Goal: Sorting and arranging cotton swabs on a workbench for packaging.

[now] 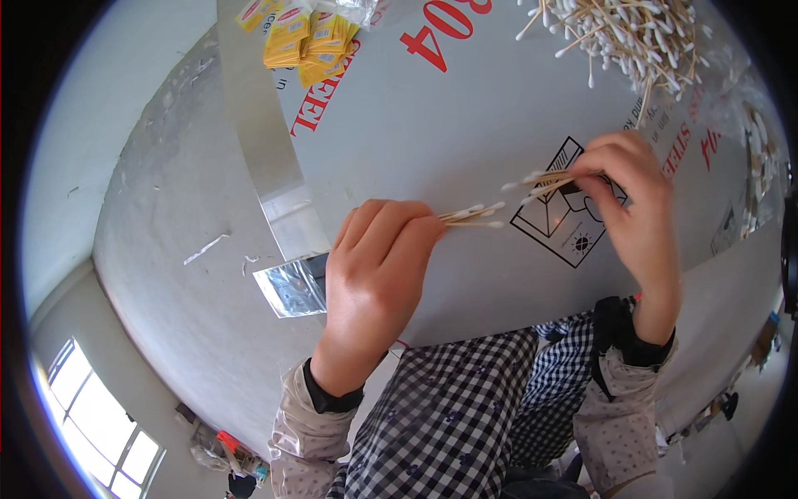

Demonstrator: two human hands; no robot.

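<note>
Swabs point(467, 215) pinched in the left hand point(378, 266) and right hand point(630, 179) are best held lightly by their sticks point(554, 177), tips point(497, 224) untouched.

The swabs point(547, 178) are tan with white tips, the packets point(293, 35) yellow, the cloth point(449, 407) checked black and white

A grey sheet-covered tabletop point(391, 133), printed in red and black, carries a heap of wooden-stick cotton swabs point(640, 37) at upper right, yellow packets point(289, 35), some overlapping, at upper left, and crumpled clear plastic point(356, 12) beside them at the top edge.
</note>
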